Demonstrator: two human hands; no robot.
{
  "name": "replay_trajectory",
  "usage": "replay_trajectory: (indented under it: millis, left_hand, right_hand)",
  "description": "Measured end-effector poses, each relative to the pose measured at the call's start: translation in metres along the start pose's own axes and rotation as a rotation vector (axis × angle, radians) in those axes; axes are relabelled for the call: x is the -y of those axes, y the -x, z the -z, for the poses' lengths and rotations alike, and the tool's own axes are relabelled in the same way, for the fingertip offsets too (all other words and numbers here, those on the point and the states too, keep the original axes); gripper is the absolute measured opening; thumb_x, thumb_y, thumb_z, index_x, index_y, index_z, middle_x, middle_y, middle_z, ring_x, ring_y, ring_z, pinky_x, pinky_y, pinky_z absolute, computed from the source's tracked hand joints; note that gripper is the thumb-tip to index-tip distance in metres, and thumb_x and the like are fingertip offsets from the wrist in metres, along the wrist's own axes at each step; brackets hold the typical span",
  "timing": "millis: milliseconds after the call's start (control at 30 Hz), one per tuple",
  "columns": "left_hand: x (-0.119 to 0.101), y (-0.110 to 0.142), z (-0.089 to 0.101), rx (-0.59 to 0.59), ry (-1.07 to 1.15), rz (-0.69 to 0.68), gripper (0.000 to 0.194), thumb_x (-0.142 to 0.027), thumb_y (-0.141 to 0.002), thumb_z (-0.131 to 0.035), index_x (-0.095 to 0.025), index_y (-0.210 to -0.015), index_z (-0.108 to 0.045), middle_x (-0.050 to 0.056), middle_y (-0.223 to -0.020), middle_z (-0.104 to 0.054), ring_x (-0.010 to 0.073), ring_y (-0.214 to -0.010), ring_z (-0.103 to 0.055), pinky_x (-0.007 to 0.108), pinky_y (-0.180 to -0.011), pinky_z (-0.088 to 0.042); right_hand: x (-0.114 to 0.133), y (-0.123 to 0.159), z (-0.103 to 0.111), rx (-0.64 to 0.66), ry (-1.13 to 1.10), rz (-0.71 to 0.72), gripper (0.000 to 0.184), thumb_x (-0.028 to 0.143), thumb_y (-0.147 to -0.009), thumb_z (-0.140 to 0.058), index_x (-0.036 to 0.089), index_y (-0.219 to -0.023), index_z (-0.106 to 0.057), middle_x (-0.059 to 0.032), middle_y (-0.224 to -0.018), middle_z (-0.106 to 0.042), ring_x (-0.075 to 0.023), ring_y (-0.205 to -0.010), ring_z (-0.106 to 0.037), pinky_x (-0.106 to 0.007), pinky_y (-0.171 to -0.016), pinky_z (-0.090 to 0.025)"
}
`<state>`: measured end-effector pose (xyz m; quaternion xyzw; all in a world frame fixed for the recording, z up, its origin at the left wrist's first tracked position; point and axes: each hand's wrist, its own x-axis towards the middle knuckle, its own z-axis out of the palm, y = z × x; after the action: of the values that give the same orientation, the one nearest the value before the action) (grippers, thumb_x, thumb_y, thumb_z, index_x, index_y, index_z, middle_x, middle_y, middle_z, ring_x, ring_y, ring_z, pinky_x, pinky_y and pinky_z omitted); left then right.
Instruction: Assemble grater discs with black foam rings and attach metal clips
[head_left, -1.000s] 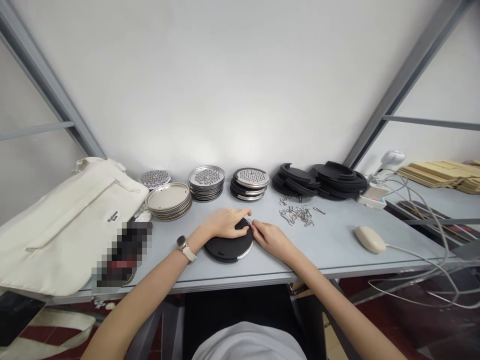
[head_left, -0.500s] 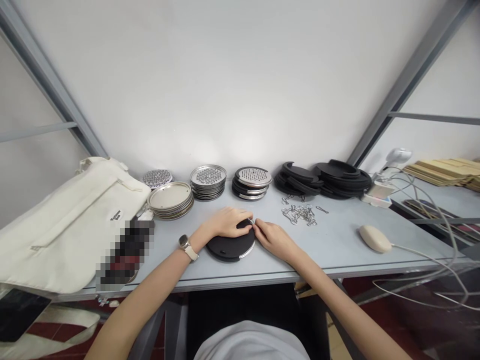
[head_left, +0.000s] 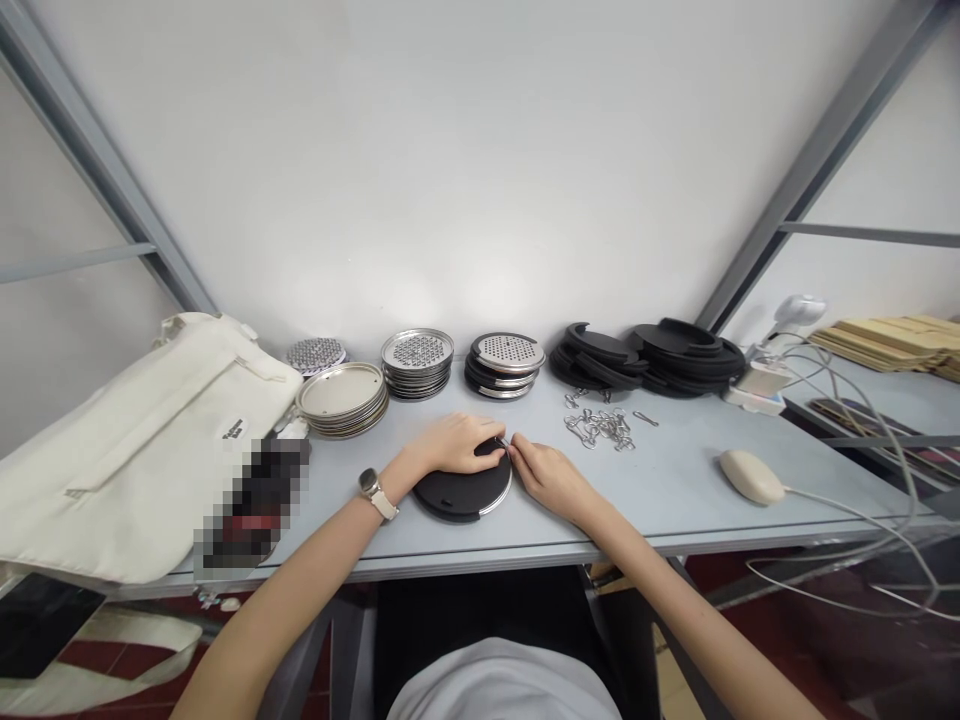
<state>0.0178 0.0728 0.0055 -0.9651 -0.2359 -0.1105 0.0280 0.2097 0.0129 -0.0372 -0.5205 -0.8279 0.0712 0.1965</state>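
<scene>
A round black cover lies on the table, with the silver rim of a metal disc showing along its right edge. My left hand is laid over the back of it, fingers curled at its upper right edge and holding it down. At that same edge my right hand pinches a small silver metal clip, partly hidden by the fingers. The two hands nearly touch there. Several loose metal clips lie in a pile beyond my right hand.
Along the wall stand plain metal discs, perforated grater discs, a stack of discs in black covers and black covers. A cream bag sits left. A corded mouse and a power strip are at right.
My right hand's fingertips have shifted very slightly to the right at the disc's edge. My left hand stays on the cover.
</scene>
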Motion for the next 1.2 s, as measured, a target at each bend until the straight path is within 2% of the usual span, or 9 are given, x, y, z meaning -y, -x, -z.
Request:
replay_trajectory:
  millis: [400, 667, 900, 1200]
  left_hand:
    - [-0.0003, -0.0006, 0.0014, -0.001, 0.006, -0.004, 0.019, -0.036, -0.09, -0.046, -0.019, -0.093, -0.053, 0.002, -0.09, -0.066, 0.0164, -0.074, -0.06, 0.028, -0.061, -0.035]
    - [0.0014, -0.0009, -0.0008, -0.004, 0.039, -0.009, 0.019, -0.036, -0.09, -0.046, -0.02, -0.093, -0.056, 0.002, -0.088, -0.067, 0.016, -0.075, -0.059, 0.027, -0.063, -0.036]
    - [0.0032, -0.0013, -0.0027, 0.0, 0.08, 0.003, 0.026, -0.037, -0.09, -0.045, -0.02, -0.099, -0.062, 0.004, -0.089, -0.067, 0.0169, -0.079, -0.06, 0.027, -0.067, -0.039]
    - [0.0027, -0.0015, -0.0025, 0.004, 0.074, 0.01, 0.025, -0.037, -0.09, -0.046, -0.02, -0.1, -0.062, 0.004, -0.09, -0.068, 0.0173, -0.079, -0.061, 0.027, -0.066, -0.039]
  right_hand:
    - [0.0013, -0.0001, 0.0017, -0.001, 0.004, 0.0, 0.021, 0.027, -0.099, -0.027, 0.021, -0.087, -0.042, -0.0018, -0.07, -0.059, -0.0154, -0.06, -0.054, -0.025, -0.057, -0.029]
    - [0.0015, 0.0003, 0.002, 0.0, -0.028, 0.0, 0.015, 0.026, -0.097, -0.031, 0.021, -0.09, -0.042, -0.0008, -0.071, -0.059, -0.0147, -0.06, -0.054, -0.025, -0.057, -0.029]
    - [0.0026, 0.0004, 0.0033, 0.006, -0.007, -0.03, 0.024, 0.028, -0.1, -0.024, 0.02, -0.087, -0.042, -0.0012, -0.068, -0.058, -0.0148, -0.058, -0.052, -0.025, -0.057, -0.029]
    - [0.0017, 0.0003, 0.003, 0.008, 0.0, -0.015, 0.023, 0.028, -0.099, -0.026, 0.021, -0.086, -0.044, -0.0011, -0.07, -0.059, -0.0147, -0.059, -0.053, -0.025, -0.057, -0.029]
